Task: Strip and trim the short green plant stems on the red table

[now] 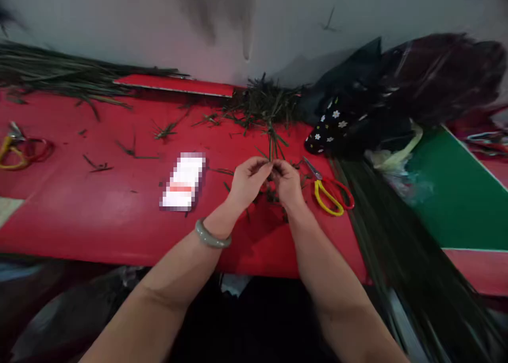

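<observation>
Green strips [271, 145] over red table [119, 225], gripped at near end btwn our L hand [246, 183] + R hand [289, 185], running away from us twd dark green clump [273, 102] at back; L hand pinching strips w/ thumb + fingertips, R hand pinching same spot, grip partly hidden; grey-green bangle [212, 239] on L wrist [220, 220]; scissors [318, 181], yellow + red handles, just R of R hand; pixelated phone [183, 175] L of L hand; we also see long leaf bundle [369, 215], blurred, along table's R edge
</observation>
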Tool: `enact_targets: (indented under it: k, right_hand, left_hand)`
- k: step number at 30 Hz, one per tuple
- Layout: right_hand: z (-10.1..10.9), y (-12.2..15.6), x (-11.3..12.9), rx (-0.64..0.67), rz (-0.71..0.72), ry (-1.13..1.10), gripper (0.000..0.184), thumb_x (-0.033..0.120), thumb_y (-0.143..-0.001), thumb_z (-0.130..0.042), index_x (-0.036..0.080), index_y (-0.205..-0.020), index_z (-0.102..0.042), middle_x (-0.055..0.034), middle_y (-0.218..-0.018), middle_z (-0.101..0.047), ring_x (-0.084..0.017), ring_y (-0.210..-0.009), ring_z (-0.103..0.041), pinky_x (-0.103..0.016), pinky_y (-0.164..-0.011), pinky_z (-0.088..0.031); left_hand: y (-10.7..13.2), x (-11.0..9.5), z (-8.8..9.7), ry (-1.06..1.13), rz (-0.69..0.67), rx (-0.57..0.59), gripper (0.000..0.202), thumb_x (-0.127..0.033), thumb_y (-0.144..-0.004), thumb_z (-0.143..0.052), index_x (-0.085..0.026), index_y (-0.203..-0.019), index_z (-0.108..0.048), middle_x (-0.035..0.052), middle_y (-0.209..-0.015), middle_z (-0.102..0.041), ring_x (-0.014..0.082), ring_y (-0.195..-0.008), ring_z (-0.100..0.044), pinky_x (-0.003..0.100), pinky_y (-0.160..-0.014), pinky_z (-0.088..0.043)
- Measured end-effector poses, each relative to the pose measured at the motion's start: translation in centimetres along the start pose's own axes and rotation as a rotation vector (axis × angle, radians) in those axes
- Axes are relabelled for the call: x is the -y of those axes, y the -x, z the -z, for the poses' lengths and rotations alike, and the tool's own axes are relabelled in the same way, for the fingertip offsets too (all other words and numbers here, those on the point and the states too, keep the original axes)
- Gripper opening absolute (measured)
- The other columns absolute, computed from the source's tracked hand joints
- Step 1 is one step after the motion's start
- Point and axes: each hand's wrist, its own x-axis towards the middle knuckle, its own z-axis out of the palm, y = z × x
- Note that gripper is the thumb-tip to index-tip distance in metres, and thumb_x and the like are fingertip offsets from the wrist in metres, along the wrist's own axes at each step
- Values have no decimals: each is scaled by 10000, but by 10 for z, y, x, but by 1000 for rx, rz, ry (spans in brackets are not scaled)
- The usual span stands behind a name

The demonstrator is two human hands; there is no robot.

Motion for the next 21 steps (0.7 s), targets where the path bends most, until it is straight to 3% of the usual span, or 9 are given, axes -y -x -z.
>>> enact_targets:
  k: [10,21]
  right_hand:
    - [1,1,-3,-4,-6,43,75,224,-656,-534,193,-713,-571,49,-580,-466,-68,-544,-417,-219,-539,-370]
    - [0,0,-2,-88,-123,-110,93,190,-623,-551,202,-713,-566,69,-554,-482,-55,-506,-416,-204,-517,-364]
  left_hand:
    - [0,-2,-1,-10,9,-20,108,-265,-716,-562,-162,-742,-580,-34,-567,-543,45,-438,-470,168,-433,-378]
    - [0,-3,-1,-52,89,-13,95,-244,-696,-559,-150,-685,-568,-29,-539,-547,45,-415,-460,173,-415,-367]
